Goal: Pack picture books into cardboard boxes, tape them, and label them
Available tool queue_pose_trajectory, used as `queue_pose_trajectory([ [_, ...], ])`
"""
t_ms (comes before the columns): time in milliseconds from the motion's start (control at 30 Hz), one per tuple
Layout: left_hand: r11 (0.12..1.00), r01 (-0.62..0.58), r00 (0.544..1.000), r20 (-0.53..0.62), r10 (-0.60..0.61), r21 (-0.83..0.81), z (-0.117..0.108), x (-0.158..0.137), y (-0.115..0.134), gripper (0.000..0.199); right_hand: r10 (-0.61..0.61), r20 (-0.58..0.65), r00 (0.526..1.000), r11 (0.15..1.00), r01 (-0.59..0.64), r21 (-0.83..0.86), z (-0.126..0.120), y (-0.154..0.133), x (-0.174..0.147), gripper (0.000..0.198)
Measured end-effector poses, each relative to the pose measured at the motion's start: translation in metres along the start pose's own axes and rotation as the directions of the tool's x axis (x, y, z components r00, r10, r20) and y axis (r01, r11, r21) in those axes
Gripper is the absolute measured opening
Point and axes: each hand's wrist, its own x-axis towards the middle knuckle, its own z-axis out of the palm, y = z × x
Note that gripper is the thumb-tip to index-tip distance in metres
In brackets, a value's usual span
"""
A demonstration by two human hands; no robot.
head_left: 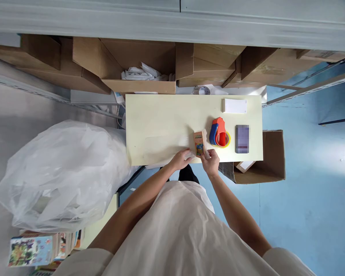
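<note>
A small orange-brown book or box [199, 143] with a coloured picture on its front stands tilted over the front part of the pale table [161, 115]. Its lower right corner is between the fingers of my right hand [211, 163]; whitish wrapping shows along that side. My left hand [182, 159] is closed on a piece of thin translucent film at the table's front edge, just left of the book or box. Another faint clear sheet [158, 147] lies flat to the left. Close on the right rests a red and blue tape dispenser [218, 132] with yellow tape.
A white stack of labels or cards [235, 106] and a dark pixelated rectangle [242, 138] lie at right. Cardboard boxes [140, 86] line the shelf behind. An open carton [273, 157] stands right, below the tabletop. A large plastic bag [60, 176] and books [31, 251] are at left.
</note>
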Motion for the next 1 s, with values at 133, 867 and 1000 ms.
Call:
queue_pose_trajectory([
  [133, 0.966, 0.153, 0.975, -0.128, -0.183, -0.209, -0.03, -0.019, -0.007, 0.031, -0.182, 0.137, 0.974, 0.979, 0.193, -0.067, 0.023, -0.013, -0.008, 0.009],
  [867, 0.938, 0.335, 0.939, -0.046, -0.34, -0.093, -0.008, -0.026, -0.014, 0.052, 0.119, 0.301, 0.946, 0.988, -0.083, -0.128, 0.039, 0.013, 0.026, 0.035],
  [1000, 0.942, 0.32, 0.94, -0.086, -0.329, -0.104, -0.003, -0.025, -0.017, 0.051, 0.236, 0.344, 0.909, 0.971, -0.233, -0.053, 0.044, 0.013, 0.033, 0.021],
])
